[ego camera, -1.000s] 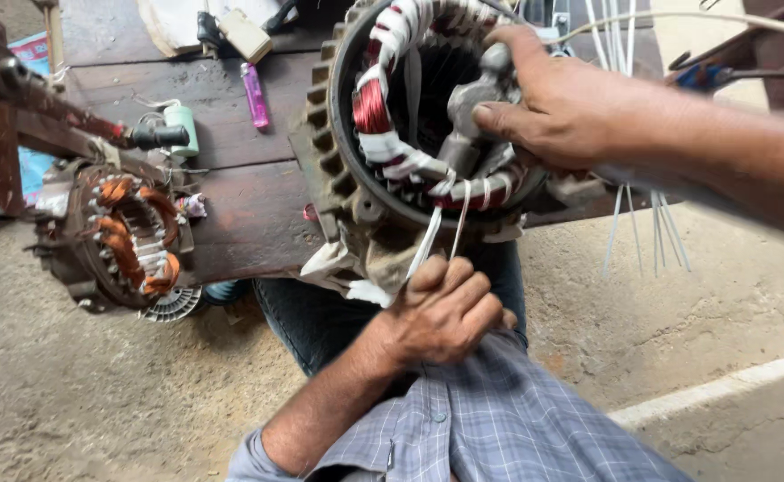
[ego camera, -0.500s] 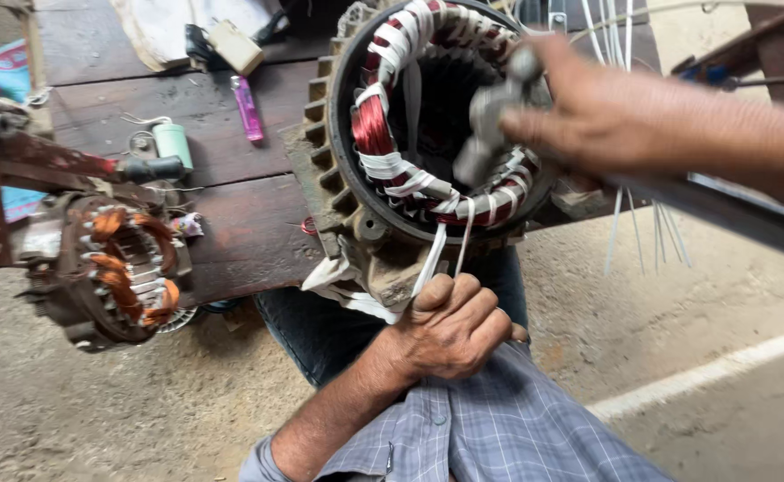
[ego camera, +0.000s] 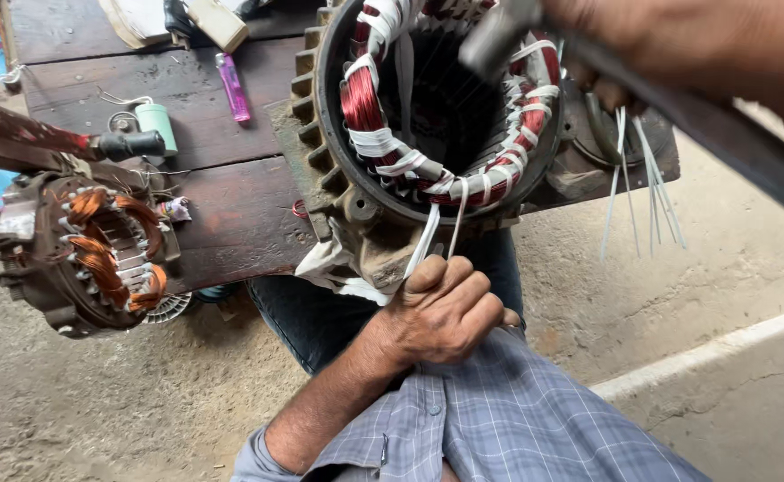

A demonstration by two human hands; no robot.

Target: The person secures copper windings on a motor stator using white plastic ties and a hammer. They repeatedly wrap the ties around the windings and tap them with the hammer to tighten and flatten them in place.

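Two hands on one job here. Biggest thing first: the dark wooden tabletop (ego camera: 231, 205), and sitting at its near edge is the big stator (ego camera: 356, 205), a rusty finned housing with red windings (ego camera: 361, 103) laced in white.

Left of the big stator, off the tabletop edge, hangs a smaller stator (ego camera: 97, 250) with copper coils.

Just below the big stator, the left hand (ego camera: 446, 308) is a tight fist, its fingers (ego camera: 463, 290) clenched round the white tape (ego camera: 428, 236) that runs up to the bottom of the windings. It hasn't let go.

What's changed is the right hand (ego camera: 642, 27). Half a second back it lay across the right side of the windings, and now it's up at the big stator's top rim, blurred. Its fingers seem wrapped round a grey metal tool (ego camera: 499, 36). So the coils are bare of that hand, and only the taut tape links a hand to them.

Loose white strips (ego camera: 642, 178) dangle right of the big stator. A pink lighter (ego camera: 233, 87) lies to its upper left.
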